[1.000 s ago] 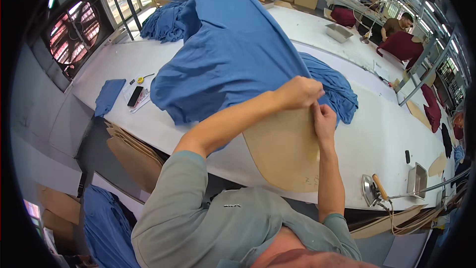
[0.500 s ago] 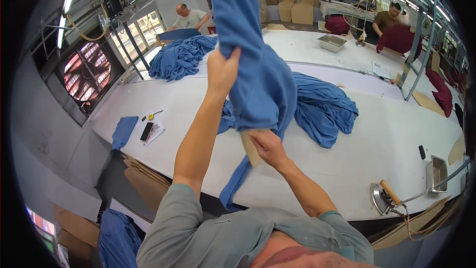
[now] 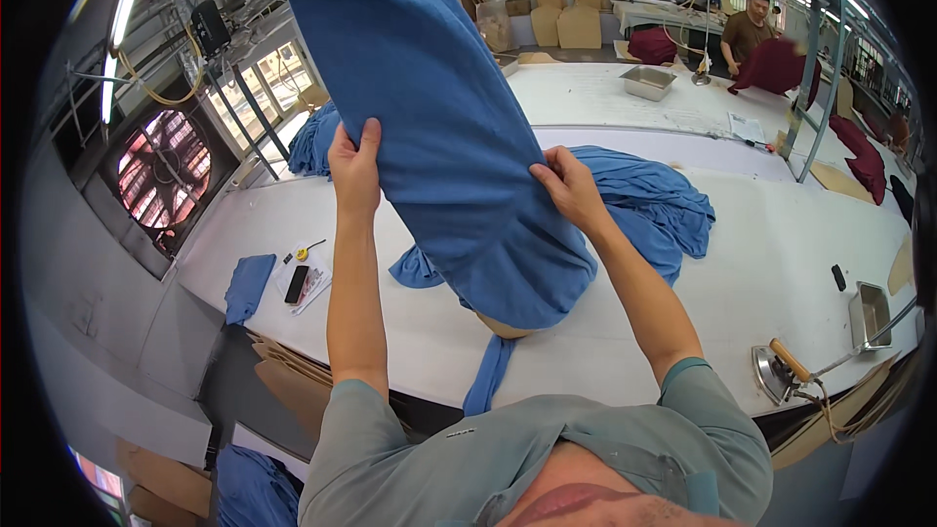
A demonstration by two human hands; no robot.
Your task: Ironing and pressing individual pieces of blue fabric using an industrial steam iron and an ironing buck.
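Blue garment over tan board, gripped at both edges above the worktable

Head view (the only one supplied): The blue knit garment (image 3: 439, 117) is held aloft, slanting from the upper left of the frame to its centre. A tan board (image 3: 505, 329) shows at its lower end; the rest of the board is out of sight. The left hand (image 3: 356, 171) pinches the left edge, thumb on the near face; the right hand (image 3: 574, 190) pinches the right edge likewise. The fingers behind the cloth are largely hidden.

A blue cloth strip (image 3: 491, 371) lies beneath, lower centre, on the white worktable (image 3: 742, 263). A blue cloth heap (image 3: 659, 205) rests right of centre, behind the right hand. An iron (image 3: 776, 371) stands at lower right, well apart from both hands.

Assessment: the step in hand appears to be adjusting the garment over the board. The next move calls for a firm hold on both edges and even tension, since creases cross the lower portion and the board could slip.
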